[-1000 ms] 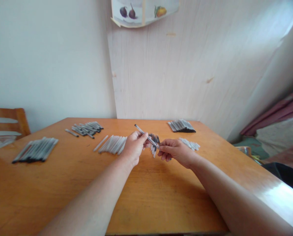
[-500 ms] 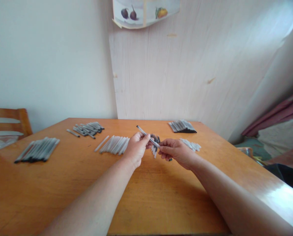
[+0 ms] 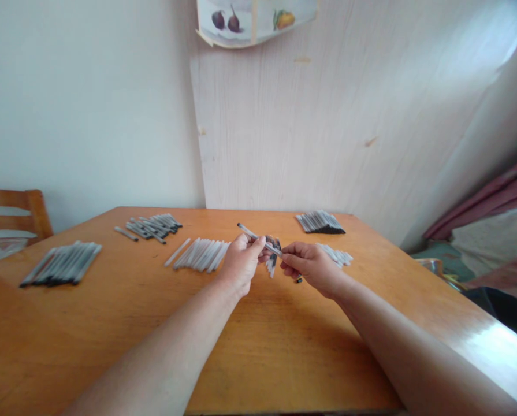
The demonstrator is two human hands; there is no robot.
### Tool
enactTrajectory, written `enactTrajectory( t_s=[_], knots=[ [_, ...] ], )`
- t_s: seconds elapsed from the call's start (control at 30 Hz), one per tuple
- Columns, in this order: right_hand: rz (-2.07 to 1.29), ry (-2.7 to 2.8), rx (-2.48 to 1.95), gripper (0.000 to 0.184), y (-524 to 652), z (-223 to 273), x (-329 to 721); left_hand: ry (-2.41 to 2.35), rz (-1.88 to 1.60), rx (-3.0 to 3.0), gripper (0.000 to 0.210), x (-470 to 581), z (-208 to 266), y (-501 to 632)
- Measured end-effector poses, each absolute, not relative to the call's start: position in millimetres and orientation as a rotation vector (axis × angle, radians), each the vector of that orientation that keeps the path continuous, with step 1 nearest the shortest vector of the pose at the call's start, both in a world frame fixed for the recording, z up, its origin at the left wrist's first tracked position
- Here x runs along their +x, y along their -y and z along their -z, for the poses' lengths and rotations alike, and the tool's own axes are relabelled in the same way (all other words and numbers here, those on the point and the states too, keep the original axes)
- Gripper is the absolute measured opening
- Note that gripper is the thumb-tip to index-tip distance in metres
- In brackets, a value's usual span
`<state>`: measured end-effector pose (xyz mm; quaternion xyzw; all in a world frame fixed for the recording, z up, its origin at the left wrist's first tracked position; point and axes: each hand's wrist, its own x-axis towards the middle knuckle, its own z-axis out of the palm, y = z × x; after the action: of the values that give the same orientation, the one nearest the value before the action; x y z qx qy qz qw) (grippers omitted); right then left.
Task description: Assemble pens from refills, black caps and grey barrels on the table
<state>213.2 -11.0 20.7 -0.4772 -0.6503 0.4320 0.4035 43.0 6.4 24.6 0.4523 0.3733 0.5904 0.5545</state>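
Observation:
Above the middle of the table, a slim pen [image 3: 247, 231] with a whitish barrel and a dark upper-left end slants down to the right. My left hand [image 3: 244, 258] is closed around its barrel, thumb on top. The pen's lower-right end is pinched in the fingers of my right hand [image 3: 312, 266], which partly hide it. Just behind and beneath the hands lie small dark pen parts and whitish tubes [image 3: 271, 267], partly covered. A small black piece [image 3: 299, 278] shows on the table under my right hand.
On the wooden table [image 3: 249, 358], white tubes [image 3: 203, 255] lie left of my hands. Dark-ended pens form piles at left [image 3: 63, 264], far left [image 3: 152, 226] and far right [image 3: 321, 222]. Short white pieces [image 3: 337, 255] lie beyond my right hand. A chair [image 3: 37, 211] stands at left.
Both hands stay on the pen in nearly the same pose. The whole view has shifted slightly; the piles lie as before.

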Motion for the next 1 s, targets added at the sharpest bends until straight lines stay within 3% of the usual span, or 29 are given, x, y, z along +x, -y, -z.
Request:
enactTrajectory(
  t_s=[1.0],
  knots=[
    [-1.088,1.71,-1.272,0.02,9.7,-23.7,214.7,-0.936,-1.417,1.13,0.025,38.4,-22.3,-10.2]
  ],
)
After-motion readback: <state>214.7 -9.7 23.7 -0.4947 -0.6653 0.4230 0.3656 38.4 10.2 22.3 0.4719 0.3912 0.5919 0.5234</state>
